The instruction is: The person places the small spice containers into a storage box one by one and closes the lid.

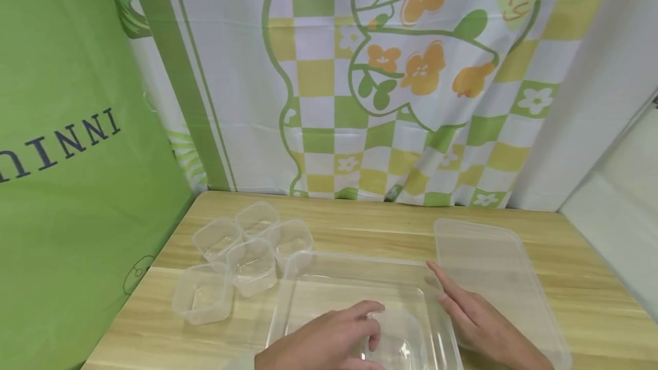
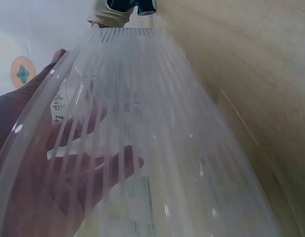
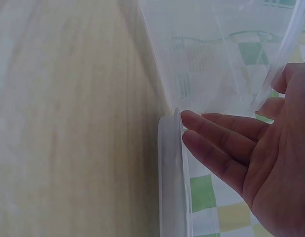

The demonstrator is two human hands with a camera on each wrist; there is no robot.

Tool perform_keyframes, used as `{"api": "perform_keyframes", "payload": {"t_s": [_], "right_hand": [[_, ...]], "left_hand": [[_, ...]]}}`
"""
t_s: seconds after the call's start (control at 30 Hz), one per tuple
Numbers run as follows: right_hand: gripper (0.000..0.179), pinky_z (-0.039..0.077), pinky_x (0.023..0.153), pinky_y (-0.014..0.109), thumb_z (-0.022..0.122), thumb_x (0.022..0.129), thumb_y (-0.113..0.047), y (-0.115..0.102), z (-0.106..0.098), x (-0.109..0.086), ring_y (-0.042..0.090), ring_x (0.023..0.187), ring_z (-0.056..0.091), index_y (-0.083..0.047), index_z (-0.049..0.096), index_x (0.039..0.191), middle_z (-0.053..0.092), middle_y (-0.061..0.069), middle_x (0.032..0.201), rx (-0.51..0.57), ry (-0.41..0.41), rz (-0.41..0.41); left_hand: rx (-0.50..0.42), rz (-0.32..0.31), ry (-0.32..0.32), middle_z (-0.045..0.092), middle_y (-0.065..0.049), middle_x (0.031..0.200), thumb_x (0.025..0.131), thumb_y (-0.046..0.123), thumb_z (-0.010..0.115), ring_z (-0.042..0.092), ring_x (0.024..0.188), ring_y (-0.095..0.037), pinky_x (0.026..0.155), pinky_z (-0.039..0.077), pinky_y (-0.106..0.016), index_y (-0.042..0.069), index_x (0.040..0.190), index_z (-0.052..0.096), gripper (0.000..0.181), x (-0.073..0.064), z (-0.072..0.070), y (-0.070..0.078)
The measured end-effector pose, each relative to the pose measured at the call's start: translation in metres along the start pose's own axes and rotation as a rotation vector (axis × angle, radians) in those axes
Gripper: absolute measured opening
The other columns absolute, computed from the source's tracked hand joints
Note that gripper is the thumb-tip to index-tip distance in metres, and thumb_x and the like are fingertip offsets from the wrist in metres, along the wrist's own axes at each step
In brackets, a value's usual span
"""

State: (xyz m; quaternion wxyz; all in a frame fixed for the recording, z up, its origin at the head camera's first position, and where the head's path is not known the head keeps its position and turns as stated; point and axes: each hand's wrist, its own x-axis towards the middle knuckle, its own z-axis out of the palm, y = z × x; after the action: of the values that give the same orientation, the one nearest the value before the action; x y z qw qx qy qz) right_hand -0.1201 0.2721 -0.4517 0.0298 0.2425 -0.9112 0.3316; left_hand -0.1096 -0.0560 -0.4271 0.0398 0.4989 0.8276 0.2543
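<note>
L hand (image 1: 324, 341): fingers loosely bent and apart, holding nothing I can make out on my feeds. The L wrist cam shows them spread behind the ribbed clear wall. In the head view they're over the big clear plastic box (image 1: 360, 258), right beside a small clear tub (image 1: 411, 330) that shows within the box's outline; can't tell if they touch it.

R hand (image 1: 485, 327): fingers fairly straight, thumb up by the box's rim on the R side — contact looks likely, but I can't confirm it. Its lower fingertips sit near the edge of the flat clear lid (image 1: 493, 278), which lies on the table just R of the box.

Box is front & center on the wood-grain table (image 1: 360, 227), its near end cut off by the frame. Off its L side I count five more small clear tubs (image 1: 252, 267), open-topped, four bunched and one nearer me.

Behind: a checked, flower-print cloth (image 1: 319, 79); far L, a green cloth (image 1: 61, 73) w/ dark lettering.
</note>
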Motion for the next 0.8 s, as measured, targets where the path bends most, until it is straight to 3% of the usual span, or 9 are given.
{"api": "perform_keyframes", "payload": {"t_s": [0.1, 0.17, 0.23, 0.27, 0.33, 0.53, 0.7, 0.8], "right_hand": [[0.057, 0.046, 0.082, 0.024, 0.044, 0.112, -0.013, -0.0001, -0.0005, -0.0004, 0.0, 0.077, 0.05, -0.015, 0.023, 0.165, 0.028, -0.022, 0.071, 0.009, -0.006, 0.002], [0.058, 0.049, 0.087, 0.026, 0.045, 0.111, -0.013, 0.0002, -0.0004, -0.0006, 0.004, 0.087, 0.059, -0.016, 0.023, 0.165, 0.054, -0.014, 0.078, -0.005, 0.002, 0.001], [0.058, 0.051, 0.093, 0.028, 0.047, 0.111, -0.012, -0.0001, 0.0002, -0.0006, 0.01, 0.106, 0.061, -0.015, 0.026, 0.164, 0.07, 0.004, 0.111, -0.029, 0.019, -0.013], [0.058, 0.051, 0.094, 0.026, 0.048, 0.11, -0.012, 0.0, 0.0006, -0.0004, 0.014, 0.111, 0.063, -0.015, 0.027, 0.164, 0.068, 0.01, 0.127, -0.035, 0.028, -0.022], [0.058, 0.049, 0.099, 0.025, 0.05, 0.109, -0.011, 0.0004, 0.0009, -0.0006, 0.022, 0.124, 0.058, -0.015, 0.03, 0.163, 0.049, 0.014, 0.151, -0.059, 0.051, -0.039], [0.057, 0.041, 0.101, 0.014, 0.051, 0.109, -0.01, 0.0006, 0.0007, -0.0005, 0.021, 0.13, 0.053, -0.015, 0.031, 0.163, 0.045, 0.009, 0.155, -0.048, 0.063, -0.059], [0.057, 0.033, 0.102, 0.008, 0.05, 0.11, -0.012, 0.0012, 0.0012, -0.0006, 0.017, 0.133, 0.05, -0.017, 0.031, 0.163, 0.044, 0.008, 0.156, -0.03, 0.062, -0.051], [0.056, 0.033, 0.103, 0.008, 0.048, 0.111, -0.015, 0.0017, 0.0013, -0.001, 0.017, 0.134, 0.049, -0.019, 0.03, 0.163, 0.044, 0.007, 0.157, -0.031, 0.055, -0.031]], "left_hand": [[0.026, 0.003, -0.003, 0.047, -0.002, 0.152, 0.1, 0.046, 0.065, 0.061, 0.087, 0.005, 0.078, 0.048, -0.011, 0.019, 0.1, 0.066, 0.027, 0.0013, 0.0008, 0.0], [0.026, 0.01, -0.01, 0.048, -0.001, 0.152, 0.101, 0.046, 0.064, 0.061, 0.089, 0.005, 0.079, 0.048, -0.011, 0.02, 0.102, 0.066, 0.027, 0.0012, 0.001, -0.0001], [0.021, 0.019, -0.022, 0.048, 0.0, 0.152, 0.102, 0.045, 0.063, 0.061, 0.093, 0.004, 0.081, 0.048, -0.011, 0.02, 0.105, 0.065, 0.025, 0.0004, 0.0007, -0.0007], [0.021, 0.024, -0.027, 0.048, 0.001, 0.152, 0.103, 0.044, 0.062, 0.061, 0.096, 0.003, 0.083, 0.048, -0.012, 0.021, 0.106, 0.065, 0.024, 0.0001, 0.0006, -0.001], [0.011, 0.03, -0.04, 0.047, 0.001, 0.152, 0.104, 0.044, 0.06, 0.061, 0.098, 0.002, 0.084, 0.048, -0.013, 0.021, 0.109, 0.063, 0.024, -0.0002, 0.0005, -0.0015], [-0.018, 0.021, -0.036, 0.051, 0.006, 0.143, 0.106, 0.048, 0.053, 0.059, 0.099, 0.003, 0.086, 0.048, -0.012, 0.019, 0.124, 0.058, 0.034, -0.0005, -0.0006, -0.0016], [-0.086, -0.039, -0.05, 0.057, 0.013, 0.129, 0.106, 0.052, 0.051, 0.058, 0.101, 0.004, 0.085, 0.047, -0.012, 0.018, 0.139, 0.05, 0.048, -0.0021, -0.0019, -0.0002], [-0.1, -0.057, -0.063, 0.06, 0.011, 0.13, 0.105, 0.053, 0.052, 0.059, 0.109, 0.002, 0.091, 0.049, -0.017, 0.017, 0.144, 0.048, 0.053, -0.0031, -0.0024, 0.0002]]}}
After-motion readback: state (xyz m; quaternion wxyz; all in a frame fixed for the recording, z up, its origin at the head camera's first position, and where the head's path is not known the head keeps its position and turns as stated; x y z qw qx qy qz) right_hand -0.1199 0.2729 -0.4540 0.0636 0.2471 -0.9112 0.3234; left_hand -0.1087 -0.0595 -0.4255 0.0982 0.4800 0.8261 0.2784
